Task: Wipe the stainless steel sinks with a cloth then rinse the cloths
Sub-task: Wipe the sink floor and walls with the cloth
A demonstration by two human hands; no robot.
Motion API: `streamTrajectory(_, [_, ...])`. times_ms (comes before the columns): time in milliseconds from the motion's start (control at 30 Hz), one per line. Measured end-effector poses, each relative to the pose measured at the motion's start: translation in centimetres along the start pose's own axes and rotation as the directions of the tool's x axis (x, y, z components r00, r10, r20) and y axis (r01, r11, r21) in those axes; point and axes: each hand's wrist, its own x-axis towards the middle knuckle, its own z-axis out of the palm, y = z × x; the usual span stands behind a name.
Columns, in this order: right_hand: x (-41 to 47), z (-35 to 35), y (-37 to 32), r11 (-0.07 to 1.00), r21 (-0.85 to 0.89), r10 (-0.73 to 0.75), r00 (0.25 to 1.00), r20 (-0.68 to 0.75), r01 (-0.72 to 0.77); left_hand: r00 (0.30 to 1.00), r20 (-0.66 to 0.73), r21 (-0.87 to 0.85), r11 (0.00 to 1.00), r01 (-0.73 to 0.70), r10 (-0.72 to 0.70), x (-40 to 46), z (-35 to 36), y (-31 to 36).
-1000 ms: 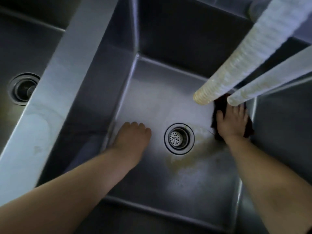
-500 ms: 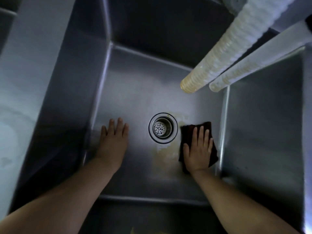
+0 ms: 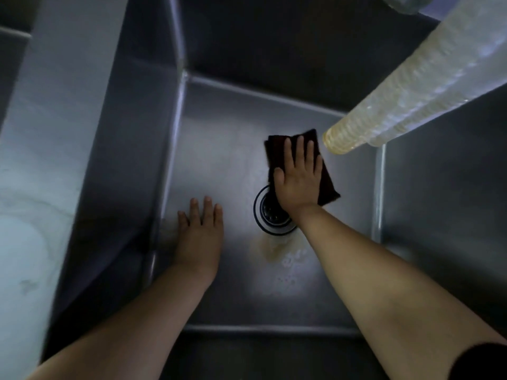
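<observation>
Head view into a stainless steel sink basin. The right hand lies flat, fingers straight and together, pressing a dark cloth against the basin floor just beyond the drain strainer, which the wrist partly covers. The left hand rests palm-down, fingers extended, holding nothing, near the left wall. A brownish patch, possibly residue, lies just before the drain. A translucent ribbed hose overhangs the far right corner.
</observation>
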Motion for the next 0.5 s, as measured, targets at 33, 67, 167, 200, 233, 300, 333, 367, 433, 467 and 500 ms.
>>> streamTrajectory(33, [0.1,0.0,-0.8,0.997,-0.002,-0.072,0.997,0.004,0.072,1.0,0.001,0.004,1.0,-0.003,0.003,0.0,0.0,0.0])
streamTrajectory(67, [0.3,-0.1,-1.3,0.989,-0.003,-0.15,0.989,0.014,0.15,1.0,0.001,0.007,1.0,-0.005,0.005,0.0,-0.1,0.0])
streamTrajectory(167, [1.0,-0.1,-1.2,0.944,-0.016,-0.328,0.943,0.062,0.329,1.0,0.008,0.02,1.0,-0.009,0.009,-0.1,-0.2,-0.1])
streamTrajectory(200, [1.2,-0.2,-0.4,0.934,-0.019,-0.356,0.931,0.076,0.358,1.0,0.011,0.024,1.0,-0.008,0.008,-0.2,-0.3,-0.1])
streamTrajectory(233, [1.3,-0.3,0.5,0.931,-0.02,-0.362,0.928,0.083,0.365,1.0,0.012,0.025,1.0,-0.007,0.007,-0.3,-0.3,-0.1])
streamTrajectory(300, [0.9,-0.3,2.7,0.953,-0.016,-0.3,0.95,0.087,0.303,1.0,0.007,0.015,1.0,-0.008,0.008,-0.4,-0.2,-0.1])
streamTrajectory(333, [0.2,-0.3,3.8,0.967,-0.014,-0.252,0.963,0.092,0.254,1.0,0.007,0.007,1.0,-0.01,0.01,-0.4,-0.3,-0.1])
streamTrajectory(367, [-0.7,-0.3,4.8,0.977,-0.017,-0.209,0.973,0.095,0.212,1.0,0.009,0.001,1.0,-0.012,0.012,-0.4,-0.3,-0.1])
streamTrajectory(433, [-3.5,-0.1,6.5,0.987,-0.022,-0.156,0.983,0.094,0.159,1.0,0.009,-0.004,1.0,-0.012,0.012,-0.4,-0.3,0.0])
streamTrajectory(467, [-5.2,0.1,7.1,0.99,-0.023,-0.137,0.986,0.095,0.14,1.0,0.005,-0.007,1.0,-0.009,0.009,-0.5,-0.3,0.0])
streamTrajectory(500, [-6.9,0.2,7.5,0.992,-0.026,-0.119,0.988,0.098,0.122,1.0,0.001,-0.011,1.0,-0.008,0.008,-0.5,-0.3,0.0])
